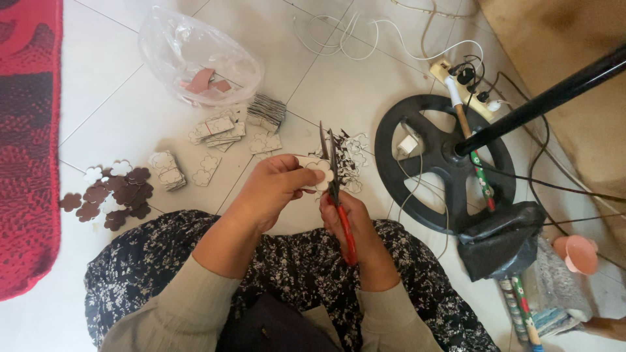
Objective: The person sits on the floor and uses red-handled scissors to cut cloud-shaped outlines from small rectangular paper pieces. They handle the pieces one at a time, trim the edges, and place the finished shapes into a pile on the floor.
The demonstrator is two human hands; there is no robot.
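On the white tiled floor [117,124], at the far left, lies a red patterned rug [29,143]. Just right of it sits a loose cluster of flower-shaped cutouts [111,195], most of them dark brown and a few white. Beyond these, farther from the person, a clear plastic bag [195,55] holds some brownish scraps. Between the bag and the person's lap lie small stacks of pale square cards with flower outlines [218,130], with one more stack [168,171] beside the brown flowers.

The left hand [277,189] is raised over the lap, its fingers [290,168] closed on a white flower-shaped piece [318,174], which is pinched at its left side and held in the air above the floor. The right hand [349,218] is curled tight around the red handles of a pair of scissors [334,179]. The dark blades point away from the person, stand slightly parted and meet the right edge of the flower piece. Behind the blades a small heap of trimmings [352,153] lies on the tiles.

Farther right stands a round black spoked base [443,160] with a black pole [554,94] rising from it, and a power strip with plugs and white cables [466,78] beyond it. At the far right are a black bag [499,241] and a pink cup [579,253].
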